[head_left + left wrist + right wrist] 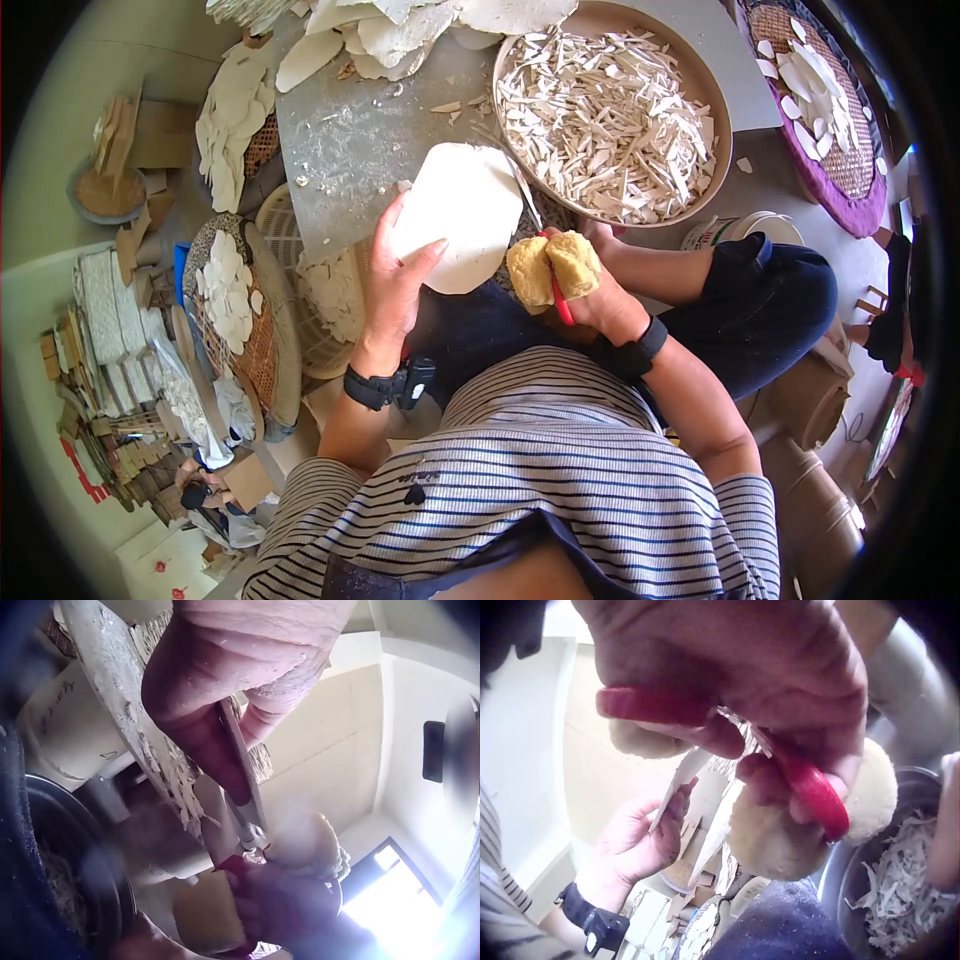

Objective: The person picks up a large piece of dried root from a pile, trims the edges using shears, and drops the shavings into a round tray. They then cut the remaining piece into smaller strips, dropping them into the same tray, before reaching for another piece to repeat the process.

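My left hand (395,275) grips a thin, flat white slab (465,215) with rounded and straight-trimmed edges, the thumb on its face and the fingers behind. In the left wrist view the slab (244,761) shows edge-on between thumb and fingers. My right hand (615,305) holds red-handled scissors, and a red handle (810,791) shows clearly in the right wrist view. Yellow foam pads (575,262) surround the handles and cover part of the fingers. The scissor blades (525,190) lie along the slab's right edge.
A round pan (714,95) full of thin white strips sits ahead, on the grey table (330,195). More white slabs (410,35) are piled at the table's far side. Flat white pieces (228,290) lie on woven trays at left; a purple-edged tray (855,210) stands at right.
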`<state>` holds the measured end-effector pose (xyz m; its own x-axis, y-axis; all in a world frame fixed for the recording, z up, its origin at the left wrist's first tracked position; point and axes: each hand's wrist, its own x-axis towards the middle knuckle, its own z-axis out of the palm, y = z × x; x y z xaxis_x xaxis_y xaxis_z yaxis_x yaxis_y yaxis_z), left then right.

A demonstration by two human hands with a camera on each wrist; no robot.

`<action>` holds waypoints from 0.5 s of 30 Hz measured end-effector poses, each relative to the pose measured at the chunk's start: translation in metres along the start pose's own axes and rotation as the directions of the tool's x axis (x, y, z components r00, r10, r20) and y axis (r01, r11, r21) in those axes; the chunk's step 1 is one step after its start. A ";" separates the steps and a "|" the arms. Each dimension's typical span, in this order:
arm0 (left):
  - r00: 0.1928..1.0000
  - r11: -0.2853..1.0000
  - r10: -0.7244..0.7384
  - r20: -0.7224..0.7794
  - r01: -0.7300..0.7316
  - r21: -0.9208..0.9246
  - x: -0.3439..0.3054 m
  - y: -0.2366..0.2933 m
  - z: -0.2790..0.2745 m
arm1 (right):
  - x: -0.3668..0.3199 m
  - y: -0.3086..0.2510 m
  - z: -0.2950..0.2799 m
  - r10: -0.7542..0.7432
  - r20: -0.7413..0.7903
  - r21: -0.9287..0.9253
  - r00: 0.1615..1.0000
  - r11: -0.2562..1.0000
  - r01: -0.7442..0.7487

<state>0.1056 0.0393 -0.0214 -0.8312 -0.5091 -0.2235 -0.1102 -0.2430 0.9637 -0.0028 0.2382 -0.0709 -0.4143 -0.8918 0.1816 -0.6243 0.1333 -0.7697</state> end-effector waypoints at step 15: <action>0.995 1.000 -0.023 0.093 0.022 0.013 0.016 0.014 -0.015 | -0.004 0.008 0.015 0.531 0.205 0.758 0.822 0.445 -0.477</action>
<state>0.0989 0.0153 -0.0141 -0.8756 -0.4241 -0.2313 -0.1357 -0.2437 0.9603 0.0037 0.2367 -0.0872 -0.5362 -0.7511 -0.3851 0.4214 0.1571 -0.8932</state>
